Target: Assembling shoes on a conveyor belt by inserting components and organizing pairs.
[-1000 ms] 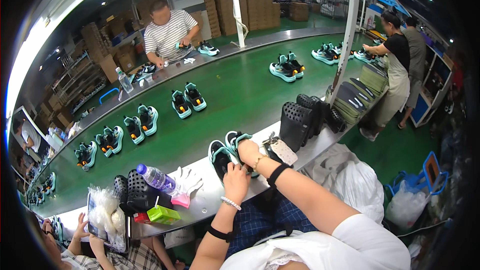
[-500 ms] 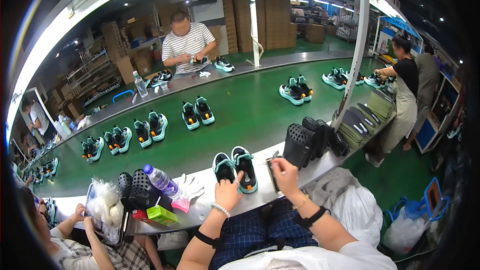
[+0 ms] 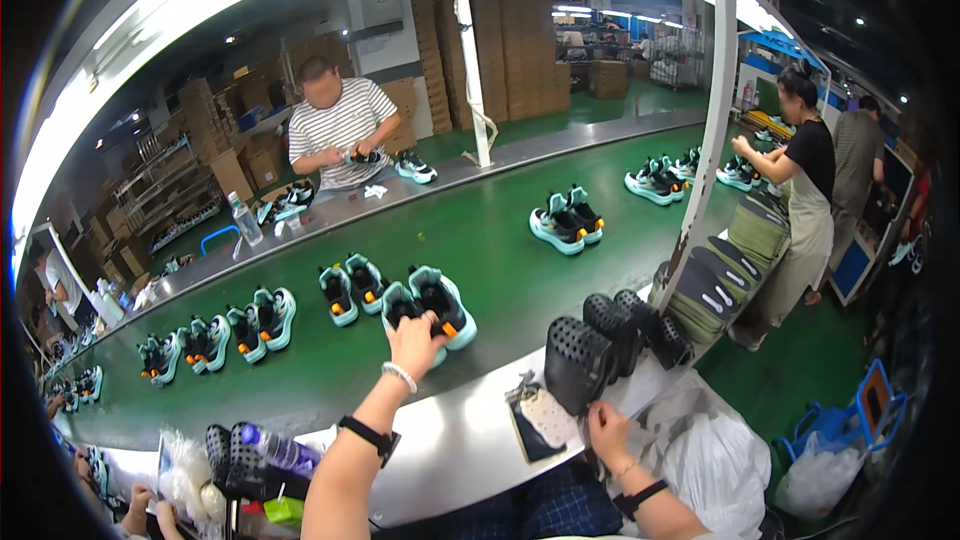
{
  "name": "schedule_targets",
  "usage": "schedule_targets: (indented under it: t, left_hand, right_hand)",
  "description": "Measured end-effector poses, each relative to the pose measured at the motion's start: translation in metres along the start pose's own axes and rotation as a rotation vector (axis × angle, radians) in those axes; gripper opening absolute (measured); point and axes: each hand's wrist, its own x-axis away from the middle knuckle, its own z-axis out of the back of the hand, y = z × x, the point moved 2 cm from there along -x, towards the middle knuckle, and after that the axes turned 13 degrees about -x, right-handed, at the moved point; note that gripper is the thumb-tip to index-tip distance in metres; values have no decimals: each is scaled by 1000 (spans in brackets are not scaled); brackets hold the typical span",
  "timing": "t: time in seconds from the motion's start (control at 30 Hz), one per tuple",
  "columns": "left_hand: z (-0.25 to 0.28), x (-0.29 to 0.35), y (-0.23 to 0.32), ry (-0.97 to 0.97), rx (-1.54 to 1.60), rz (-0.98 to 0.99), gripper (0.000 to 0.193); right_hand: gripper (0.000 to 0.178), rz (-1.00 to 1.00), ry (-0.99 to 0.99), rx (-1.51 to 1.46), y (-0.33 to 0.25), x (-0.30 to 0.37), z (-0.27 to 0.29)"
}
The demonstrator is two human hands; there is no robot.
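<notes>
My left hand (image 3: 415,342) reaches forward over the green conveyor belt. It is closed on a pair of black and mint sneakers (image 3: 447,302), gripped together at their near ends, orange tabs showing. Whether the soles touch the belt I cannot tell. My right hand (image 3: 608,432) is at the bench edge beside a black perforated clog (image 3: 578,365), its fingers curled in; anything inside them is hidden. Close by on the metal bench lies a flat dark object (image 3: 538,430) with a pale speckled piece (image 3: 549,418) over it.
More sneaker pairs (image 3: 262,325) stand along the belt (image 3: 480,230). At right are a white post (image 3: 706,130) and olive bags (image 3: 705,285). A purple-capped bottle (image 3: 285,452) and clogs (image 3: 232,460) are at left. Co-workers (image 3: 345,130) stand across and right (image 3: 800,150).
The sneaker pair has gone from the bench forward onto or over the belt, in my left hand. My right hand has drawn back toward the bench edge. The whole view has shifted.
</notes>
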Motion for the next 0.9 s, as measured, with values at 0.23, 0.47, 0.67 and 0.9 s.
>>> schedule_targets:
  t: [0.23,0.47,0.67,0.9]
  left_hand:
    - [-106,-176,-29,-41,-170,108,38]
    - [-155,-223,13,-602,-306,212,48]
    - [-104,-249,122,109,162,-394,43]
    - [-177,-320,273,35,313,-483,57]
  right_hand:
    - [8,144,128,-3,26,5,-26]
    - [10,109,49,96,15,10,-11]
    - [5,164,47,50,5,-8,-19]
    - [6,245,101,155,13,-5,-11]
